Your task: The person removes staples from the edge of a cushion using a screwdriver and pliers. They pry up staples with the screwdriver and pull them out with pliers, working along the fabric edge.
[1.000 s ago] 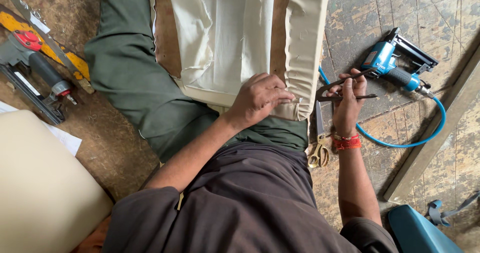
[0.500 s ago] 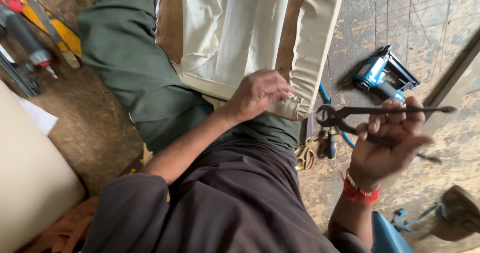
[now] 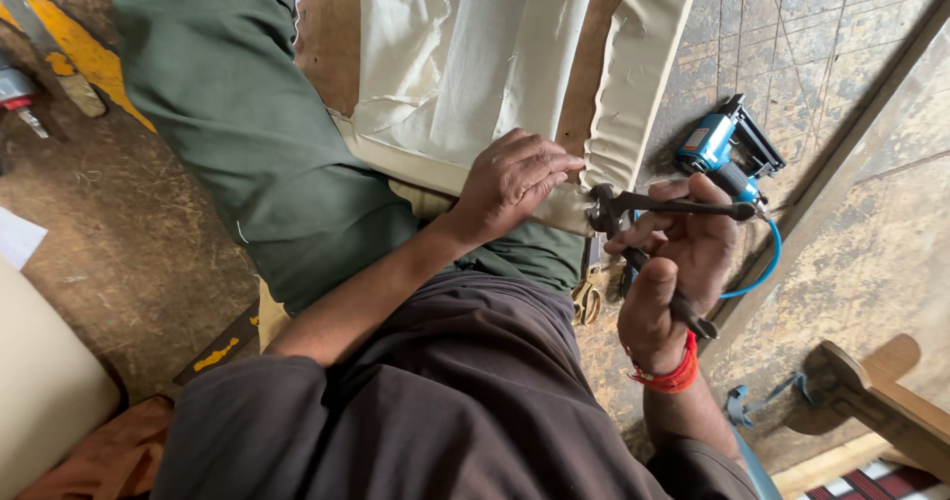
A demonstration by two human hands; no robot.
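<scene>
Gripping pliers point(image 3: 643, 218), right hand point(image 3: 673, 263) palm-up

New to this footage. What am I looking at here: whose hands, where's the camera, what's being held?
There is no machine here: a person works with two bare hands, and the one picture comes from a camera worn on their head, looking down over their own body and green-trousered leg.

The left hand presses flat on the corner of a cream upholstered panel, where the fabric wraps over a wooden frame. The right hand, with a red band at the wrist, has its grip closed on a pair of dark metal pliers, whose nose meets the fabric edge just beside the left hand's fingers.

On the worn floor beside them lies a blue pneumatic stapler with a blue air hose. A wooden piece shows at lower right.
</scene>
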